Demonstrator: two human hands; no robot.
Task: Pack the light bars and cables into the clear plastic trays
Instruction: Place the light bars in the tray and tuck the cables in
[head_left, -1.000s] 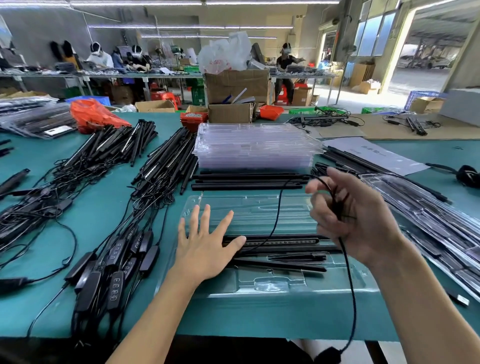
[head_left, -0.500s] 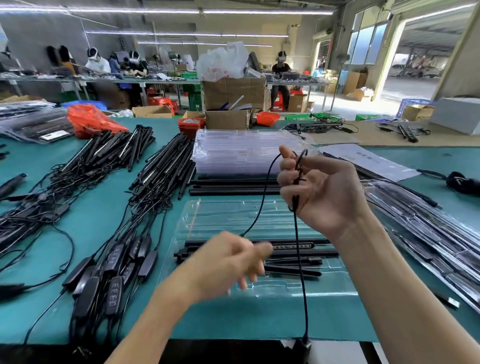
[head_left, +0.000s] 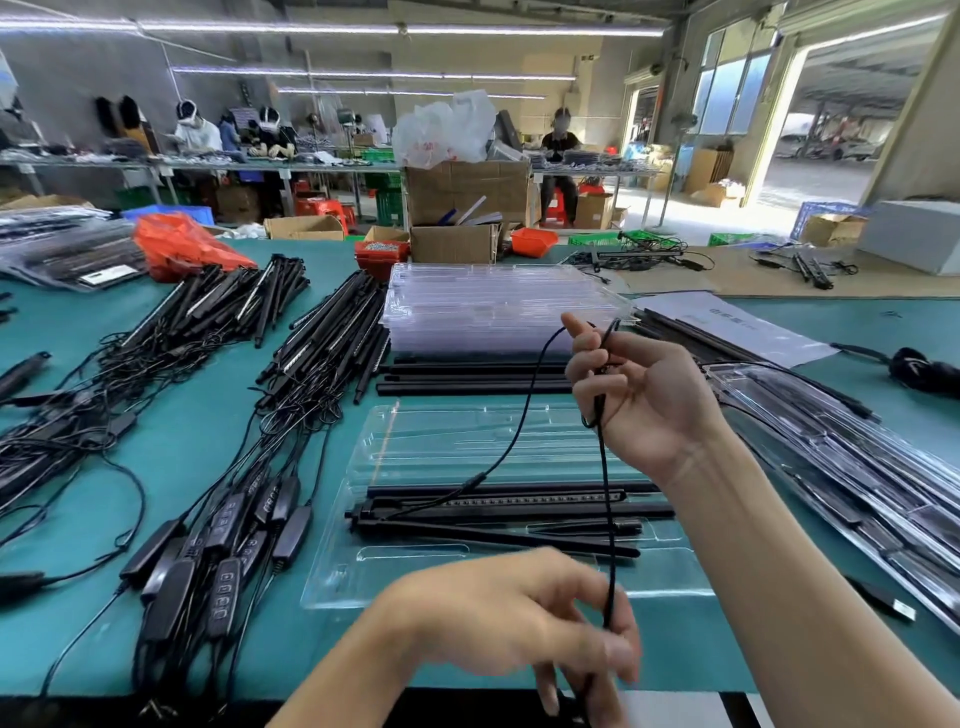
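Right hand (head_left: 636, 400) raised above the open clear tray (head_left: 441, 447), fingers curled round loops of black cable (head_left: 605, 493); left hand (head_left: 524, 618) low at the bench (head_left: 156, 519) edge, pinching the same cable lower down. Light bars (head_left: 493, 512) lie in the tray, cable running to their left end. Stack of empty trays (head_left: 493, 306) behind.

Right hand (head_left: 639, 400) holds a looped black cable (head_left: 605, 499) above the open clear tray (head_left: 467, 441); left hand (head_left: 524, 618) pinches it lower, near the table's near edge.
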